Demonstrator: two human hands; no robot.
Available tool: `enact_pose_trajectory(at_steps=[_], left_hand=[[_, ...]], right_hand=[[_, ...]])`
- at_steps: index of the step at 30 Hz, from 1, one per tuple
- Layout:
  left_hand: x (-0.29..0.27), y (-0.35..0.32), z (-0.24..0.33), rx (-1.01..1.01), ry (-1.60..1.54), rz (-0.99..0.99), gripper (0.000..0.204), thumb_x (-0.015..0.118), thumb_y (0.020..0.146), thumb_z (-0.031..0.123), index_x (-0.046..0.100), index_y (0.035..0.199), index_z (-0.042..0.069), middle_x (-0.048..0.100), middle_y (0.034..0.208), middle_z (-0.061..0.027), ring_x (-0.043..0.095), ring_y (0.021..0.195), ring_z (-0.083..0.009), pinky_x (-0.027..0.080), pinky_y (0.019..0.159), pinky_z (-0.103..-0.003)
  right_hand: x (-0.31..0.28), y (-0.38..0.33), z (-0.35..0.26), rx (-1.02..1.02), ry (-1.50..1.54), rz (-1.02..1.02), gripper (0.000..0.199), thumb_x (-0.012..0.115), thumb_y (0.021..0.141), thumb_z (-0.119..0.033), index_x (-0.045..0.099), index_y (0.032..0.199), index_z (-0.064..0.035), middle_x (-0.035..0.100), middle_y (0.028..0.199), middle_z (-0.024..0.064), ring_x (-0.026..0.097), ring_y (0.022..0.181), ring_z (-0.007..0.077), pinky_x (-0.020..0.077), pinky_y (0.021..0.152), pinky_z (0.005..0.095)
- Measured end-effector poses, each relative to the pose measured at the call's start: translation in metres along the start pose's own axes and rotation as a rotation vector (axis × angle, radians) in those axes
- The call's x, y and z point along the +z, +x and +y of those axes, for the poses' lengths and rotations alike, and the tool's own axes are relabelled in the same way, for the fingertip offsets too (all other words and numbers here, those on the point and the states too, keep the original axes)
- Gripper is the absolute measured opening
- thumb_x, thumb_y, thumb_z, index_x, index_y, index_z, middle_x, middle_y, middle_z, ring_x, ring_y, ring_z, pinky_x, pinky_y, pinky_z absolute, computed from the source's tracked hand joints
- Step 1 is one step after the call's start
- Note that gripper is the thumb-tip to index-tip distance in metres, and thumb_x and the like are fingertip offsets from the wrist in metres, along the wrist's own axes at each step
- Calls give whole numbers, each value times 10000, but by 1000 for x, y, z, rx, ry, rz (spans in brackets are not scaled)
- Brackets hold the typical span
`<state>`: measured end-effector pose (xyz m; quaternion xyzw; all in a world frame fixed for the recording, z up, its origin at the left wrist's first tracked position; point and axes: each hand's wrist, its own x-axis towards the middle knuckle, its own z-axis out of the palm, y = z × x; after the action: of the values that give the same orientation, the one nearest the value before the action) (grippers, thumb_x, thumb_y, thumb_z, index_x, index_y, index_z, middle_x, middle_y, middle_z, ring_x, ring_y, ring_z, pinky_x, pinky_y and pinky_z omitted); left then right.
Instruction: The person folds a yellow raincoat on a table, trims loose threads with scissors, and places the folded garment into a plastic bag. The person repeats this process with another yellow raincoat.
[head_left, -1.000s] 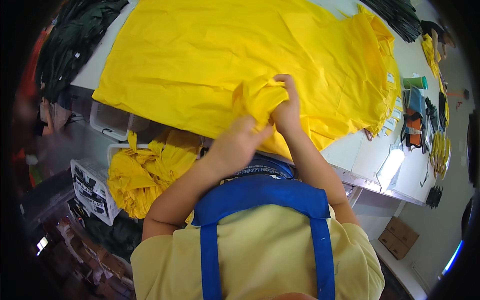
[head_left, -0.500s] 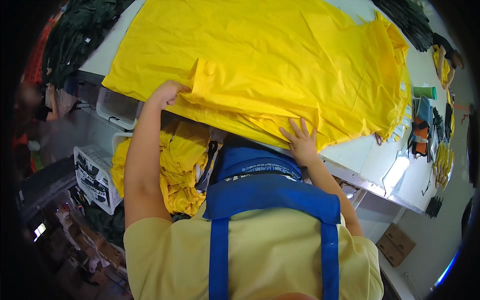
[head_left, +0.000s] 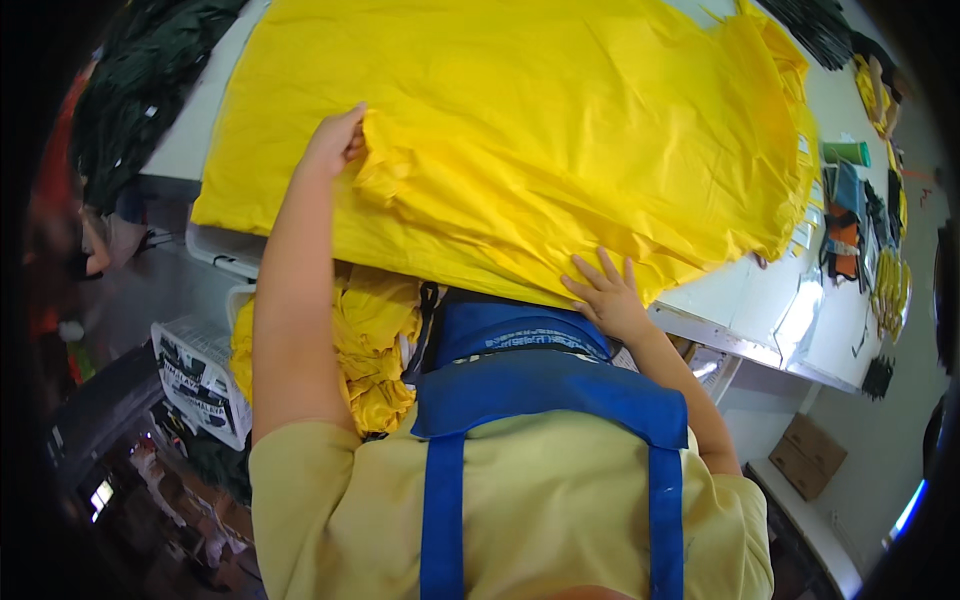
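A large sheet of thin yellow fabric (head_left: 560,130), perhaps a garment such as a raincoat, is spread over the white table and hangs over its near edge. My left hand (head_left: 338,140) is closed on a raised fold of it at the left, fingers pinched together. Creases run from that fold toward the near right. My right hand (head_left: 612,298) lies flat with fingers spread, on the yellow fabric by the table's near edge. The fabric's far side runs out of view at the top.
Below the table's edge at left sits a heap of crumpled yellow fabric (head_left: 375,330), near white plastic baskets (head_left: 205,385). Dark green fabric (head_left: 140,90) lies at the far left. A green roll (head_left: 846,153) and small tools stand on the white table (head_left: 735,310) at right. A cardboard box (head_left: 808,455) is lower right.
My left hand has moved up and away from me, drawing the fold of yellow fabric farther across the table. My right hand has stayed nearly in place, fingers spread.
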<state>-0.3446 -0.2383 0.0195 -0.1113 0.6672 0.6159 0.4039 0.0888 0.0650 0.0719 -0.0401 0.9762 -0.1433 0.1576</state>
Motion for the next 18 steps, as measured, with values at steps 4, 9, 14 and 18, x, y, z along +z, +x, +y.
enact_pose_trajectory(at_steps=[4, 9, 14, 18], left_hand=[[20, -99, -29, 224, 133, -32, 399, 589, 916, 362, 594, 1132, 27, 608, 1036, -29, 548, 822, -100, 413, 697, -231], [32, -120, -66, 476, 450, 38, 281, 535, 960, 234, 616, 1057, -18, 603, 993, -3, 512, 833, -72, 414, 750, -218], [28, -140, -31, 580, 460, 37, 223, 486, 979, 158, 615, 1011, -20, 587, 865, 38, 476, 798, -47, 400, 723, -201], [-38, -118, -71, 525, 761, 94, 217, 490, 967, 161, 602, 1029, -15, 595, 895, 25, 493, 816, -67, 406, 726, -225]], right_hand=[[-4, -17, 78, 350, 482, 485, 318, 556, 863, -79, 596, 1178, -58, 593, 1187, 148, 505, 1152, 352, 382, 993, 432], [-24, -45, 196, 737, -218, 558, 283, 512, 874, -171, 592, 1140, -116, 594, 1175, 97, 473, 1195, 297, 312, 1030, 486], [-40, -70, 249, 696, 1, 324, 245, 491, 921, -294, 597, 850, -84, 658, 869, 150, 602, 908, 328, 378, 908, 515], [-25, -56, 255, 734, -156, 254, 329, 459, 942, -365, 586, 837, -81, 652, 787, 168, 620, 802, 346, 410, 818, 492]])
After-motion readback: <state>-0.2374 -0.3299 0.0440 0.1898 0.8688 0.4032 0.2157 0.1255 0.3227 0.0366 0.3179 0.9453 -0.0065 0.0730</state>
